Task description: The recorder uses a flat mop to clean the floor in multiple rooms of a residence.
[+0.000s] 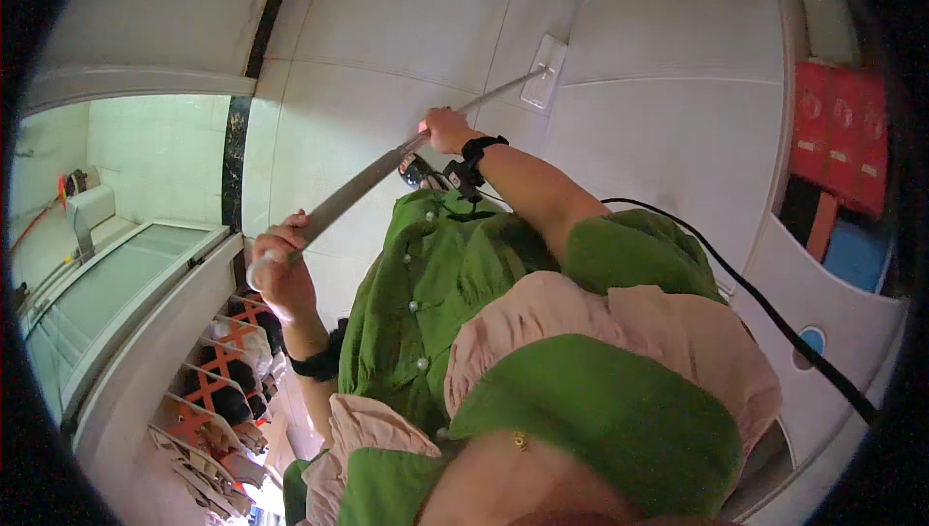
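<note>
A flat mop with a long grey pole (353, 189) slants across the view from near left to far right. Its white rectangular head (554, 86) lies on the pale tiled floor, close beside the white cabinet. My left hand (283, 270) is closed round the upper end of the pole. Farther down the pole, my right hand (447, 129) is wrapped round the thinner section. Both wrists wear black bands, and a small black device (463, 178) sits at the right one.
A white panelled cabinet (668, 139) stands on the right, near shelves with a red box (840, 139). At left a glass-panelled frame (145, 260) borders a tiled room. Shoes fill a rack (218, 381) at lower left. A black cable (755, 294) runs along my right side.
</note>
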### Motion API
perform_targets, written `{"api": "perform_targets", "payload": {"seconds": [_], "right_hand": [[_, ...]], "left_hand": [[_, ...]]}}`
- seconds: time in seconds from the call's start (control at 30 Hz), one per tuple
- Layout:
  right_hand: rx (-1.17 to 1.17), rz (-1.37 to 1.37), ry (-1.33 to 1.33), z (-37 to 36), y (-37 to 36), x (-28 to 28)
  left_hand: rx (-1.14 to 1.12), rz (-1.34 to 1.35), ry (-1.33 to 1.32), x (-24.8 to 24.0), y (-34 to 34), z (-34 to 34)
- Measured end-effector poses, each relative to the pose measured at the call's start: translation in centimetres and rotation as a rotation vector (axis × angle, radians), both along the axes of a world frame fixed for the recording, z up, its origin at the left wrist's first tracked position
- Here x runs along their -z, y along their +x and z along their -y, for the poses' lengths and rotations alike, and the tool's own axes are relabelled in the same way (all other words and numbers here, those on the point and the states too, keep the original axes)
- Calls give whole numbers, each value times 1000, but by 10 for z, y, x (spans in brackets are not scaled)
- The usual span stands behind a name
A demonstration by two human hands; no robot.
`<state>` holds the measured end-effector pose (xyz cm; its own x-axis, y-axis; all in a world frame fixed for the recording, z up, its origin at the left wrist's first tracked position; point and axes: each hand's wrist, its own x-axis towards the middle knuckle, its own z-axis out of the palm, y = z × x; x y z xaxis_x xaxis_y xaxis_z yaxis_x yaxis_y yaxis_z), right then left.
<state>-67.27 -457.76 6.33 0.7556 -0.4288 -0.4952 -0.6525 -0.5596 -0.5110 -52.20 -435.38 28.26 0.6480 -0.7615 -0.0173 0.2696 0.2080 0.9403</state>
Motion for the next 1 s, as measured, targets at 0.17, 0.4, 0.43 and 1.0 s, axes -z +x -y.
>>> {"api": "perform_targets", "payload": {"seconds": [0.17,0.4,0.43,1.0], "right_hand": [[-127,-160,-49,15,29,16],[-278,49,141,-112,138,-4],[-366,117,169,-133,149,-22],[-490,360,310,-44,158,-107]], "left_hand": [[-129,-147,184,24,-6,-16],[-716,201,502,-49,26,-116],[-864,230,570,-69,24,-134],[-864,538,294,-158,18,-37]]}}
